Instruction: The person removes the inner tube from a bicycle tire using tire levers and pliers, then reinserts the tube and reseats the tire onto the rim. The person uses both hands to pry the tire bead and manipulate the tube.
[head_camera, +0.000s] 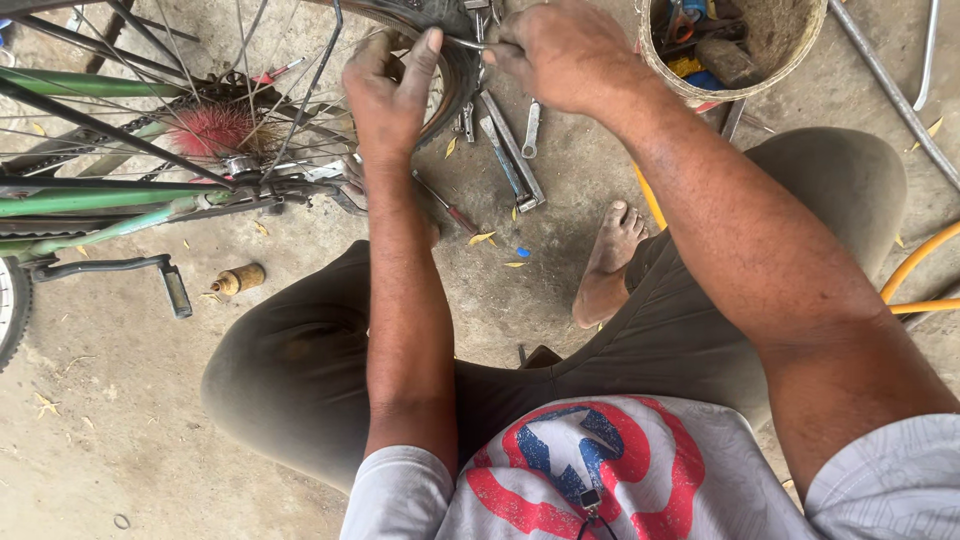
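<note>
A green bicycle lies with its rear wheel (455, 60) in front of me, spokes and a red hub brush (215, 128) showing. My left hand (390, 95) grips the black tyre and rim at the wheel's near edge, thumb up. My right hand (560, 55) is closed on a thin metal tool (470, 43) whose tip pokes at the tyre edge beside my left thumb. I squat with both knees spread, one bare foot (608, 262) on the concrete.
Several wrenches (510, 150) and a screwdriver (448, 205) lie on the floor under the wheel. A round basket (700, 85) of tools stands at the top right. A pedal (172, 285) and small brass oil can (238, 279) sit left; orange hose (915, 265) and metal rods lie right.
</note>
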